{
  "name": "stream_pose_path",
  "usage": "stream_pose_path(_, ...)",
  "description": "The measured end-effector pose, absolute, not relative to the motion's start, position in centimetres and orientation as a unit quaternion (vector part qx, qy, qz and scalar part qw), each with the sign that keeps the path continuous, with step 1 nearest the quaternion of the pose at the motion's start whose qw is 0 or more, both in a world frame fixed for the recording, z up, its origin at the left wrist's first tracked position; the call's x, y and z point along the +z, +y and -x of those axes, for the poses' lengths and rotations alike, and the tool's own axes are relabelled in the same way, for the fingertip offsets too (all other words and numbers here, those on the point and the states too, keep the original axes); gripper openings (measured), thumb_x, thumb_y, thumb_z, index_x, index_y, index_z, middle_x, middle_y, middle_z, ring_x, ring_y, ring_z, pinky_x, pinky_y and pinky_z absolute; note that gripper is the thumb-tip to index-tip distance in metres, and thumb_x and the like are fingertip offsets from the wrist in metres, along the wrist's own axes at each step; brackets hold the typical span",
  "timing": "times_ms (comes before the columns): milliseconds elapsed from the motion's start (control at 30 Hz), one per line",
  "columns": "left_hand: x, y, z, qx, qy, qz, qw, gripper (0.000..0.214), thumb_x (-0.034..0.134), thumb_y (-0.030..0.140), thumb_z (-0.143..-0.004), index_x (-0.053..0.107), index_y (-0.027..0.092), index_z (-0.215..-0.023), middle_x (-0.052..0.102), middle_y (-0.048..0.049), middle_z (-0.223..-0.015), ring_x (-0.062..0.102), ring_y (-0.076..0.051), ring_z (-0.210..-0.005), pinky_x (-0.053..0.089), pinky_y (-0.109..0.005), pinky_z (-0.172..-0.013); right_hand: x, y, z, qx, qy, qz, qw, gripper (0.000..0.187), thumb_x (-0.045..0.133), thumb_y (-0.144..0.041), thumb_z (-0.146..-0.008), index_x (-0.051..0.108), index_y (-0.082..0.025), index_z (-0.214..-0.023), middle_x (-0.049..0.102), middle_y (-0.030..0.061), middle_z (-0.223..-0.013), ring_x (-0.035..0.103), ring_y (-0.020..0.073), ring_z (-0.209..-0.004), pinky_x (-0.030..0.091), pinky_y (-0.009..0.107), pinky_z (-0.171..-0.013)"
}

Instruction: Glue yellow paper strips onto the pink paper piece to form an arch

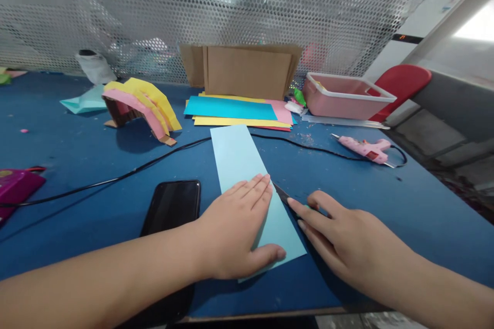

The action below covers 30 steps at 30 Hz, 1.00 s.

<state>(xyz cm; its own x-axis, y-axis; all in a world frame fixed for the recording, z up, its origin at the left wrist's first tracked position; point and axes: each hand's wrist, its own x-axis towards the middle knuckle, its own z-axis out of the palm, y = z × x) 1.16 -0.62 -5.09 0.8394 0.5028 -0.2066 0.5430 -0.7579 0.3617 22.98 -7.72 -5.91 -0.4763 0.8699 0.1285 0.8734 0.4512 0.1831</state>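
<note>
A light blue sheet of paper (236, 151) lies lengthwise before me on the blue table, folded or layered near its front end. My left hand (239, 231) presses flat on it, fingers stretched out and thumb apart. To the right, my right hand (343, 236) is closed around a cutting tool with a dark pointed blade (281, 194) and a bit of teal handle. The blade's tip touches or nearly touches the paper's right edge, close to my left fingertips. Fingers hide most of the handle, so I cannot tell whether it is scissors or a knife.
A black phone (173, 203) lies beside my left forearm. Behind the paper runs a black cable (154, 159) to a pink glue gun (365, 148). Farther back are coloured sheets (231, 108), cardboard (249, 69), a pink basket (343, 100) and a pink-yellow paper arch (135, 105).
</note>
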Motion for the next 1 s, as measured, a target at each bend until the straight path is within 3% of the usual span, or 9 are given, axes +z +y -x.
stream_pose_path(333,-5.1,-0.5,-1.2,-0.051,0.280,-0.937,0.204,0.092,0.041,0.064,-0.087,0.017,0.003,-0.152,0.002,-0.0178,-0.159,0.006,-0.033,-0.148,0.016,-0.049,-0.120,-5.5,-6.9,-22.5,-0.094,-0.843,0.529,-0.030,0.043,0.038,-0.022,-0.092,0.058,-0.020,-0.130,0.060,0.0069,-0.091,0.040,0.0089,-0.040,0.014,0.028,-0.045)
stream_pose_path(600,-5.2,-0.5,-1.2,-0.050,0.276,-0.938,0.203,0.092,0.041,0.063,-0.087,0.016,0.002,-0.151,0.002,-0.0176,-0.159,0.007,-0.032,-0.148,0.016,-0.050,-0.120,-5.3,-5.6,-21.7,-0.058,-0.832,0.549,-0.058,0.045,0.035,-0.024,-0.094,0.056,-0.022,-0.133,0.060,0.0076,-0.095,0.042,0.0094,-0.044,0.014,0.028,-0.047)
stream_pose_path(1000,-5.3,-0.6,-1.3,-0.056,0.277,-0.939,0.197,0.095,0.039,0.067,-0.087,0.015,0.003,-0.152,0.002,-0.0175,-0.159,0.007,-0.032,-0.148,0.016,-0.049,-0.120,-5.9,-6.1,-22.8,-0.103,-0.841,0.532,-0.013,0.042,0.041,-0.024,-0.091,0.060,-0.019,-0.129,0.062,0.0075,-0.093,0.040,0.0074,-0.040,0.017,0.028,-0.046)
